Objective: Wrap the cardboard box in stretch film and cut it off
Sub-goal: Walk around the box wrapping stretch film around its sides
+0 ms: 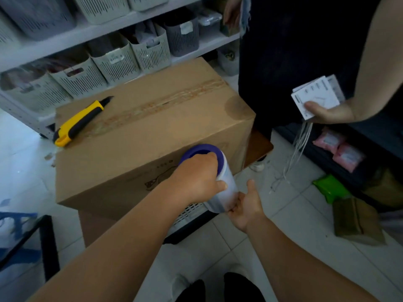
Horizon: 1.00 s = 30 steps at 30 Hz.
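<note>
- Stretch film roll (pixel 214 182) held upright against the near side of the cardboard box (pixel 152 127), close to its right corner.
- Left hand (pixel 196 182) closed around the upper part of the roll, fingers curled over the purple core end (pixel 202 152).
- Right hand (pixel 246 205) cupped at the roll's lower end, fingers pinched on what looks like the film edge; exact hold blurred, hard to tell.
- Best done by pulling a free tail, pressing it flat to the box wall, then keeping tension while unrolling around the corner.
- Roll touching or just off the box face; cannot tell which.
- Yellow utility knife (pixel 79 122) lying on the box top, well apart from both hands, ready for the cut.
- No film yet visible on the box.
</note>
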Motion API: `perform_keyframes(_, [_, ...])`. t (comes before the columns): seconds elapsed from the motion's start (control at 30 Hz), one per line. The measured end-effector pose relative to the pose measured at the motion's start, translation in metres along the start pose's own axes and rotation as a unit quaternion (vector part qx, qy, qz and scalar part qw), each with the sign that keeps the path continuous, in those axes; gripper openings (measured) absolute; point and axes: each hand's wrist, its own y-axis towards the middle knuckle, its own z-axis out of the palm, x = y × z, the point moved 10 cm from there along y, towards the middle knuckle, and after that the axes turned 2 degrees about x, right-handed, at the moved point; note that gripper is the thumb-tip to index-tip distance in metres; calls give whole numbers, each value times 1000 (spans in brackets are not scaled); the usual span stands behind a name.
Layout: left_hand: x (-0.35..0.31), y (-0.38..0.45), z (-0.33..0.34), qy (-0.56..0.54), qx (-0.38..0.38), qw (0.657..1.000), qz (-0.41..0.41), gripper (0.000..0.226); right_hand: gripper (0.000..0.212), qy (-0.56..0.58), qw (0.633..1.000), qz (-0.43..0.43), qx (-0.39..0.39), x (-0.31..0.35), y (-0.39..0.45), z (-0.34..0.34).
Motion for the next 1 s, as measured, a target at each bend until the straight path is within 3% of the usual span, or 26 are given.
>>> perform_keyframes(0.13, [0, -1, 1, 6, 14, 1000, 25, 48, 75, 21, 999, -26, -12, -7, 4, 1])
perform_keyframes(0.33, [-1, -7, -1, 60, 14, 994, 87, 32, 68, 96, 991, -87, -45, -23, -5, 11])
perform_keyframes(0.57, [5, -26, -7, 115, -4, 983, 142, 29, 72, 166, 976, -129, -61, -54, -17, 23])
perform_keyframes(1.0, [53, -63, -3, 115, 0, 986, 120, 31, 79, 149, 980, -117, -53, -110, -28, 53])
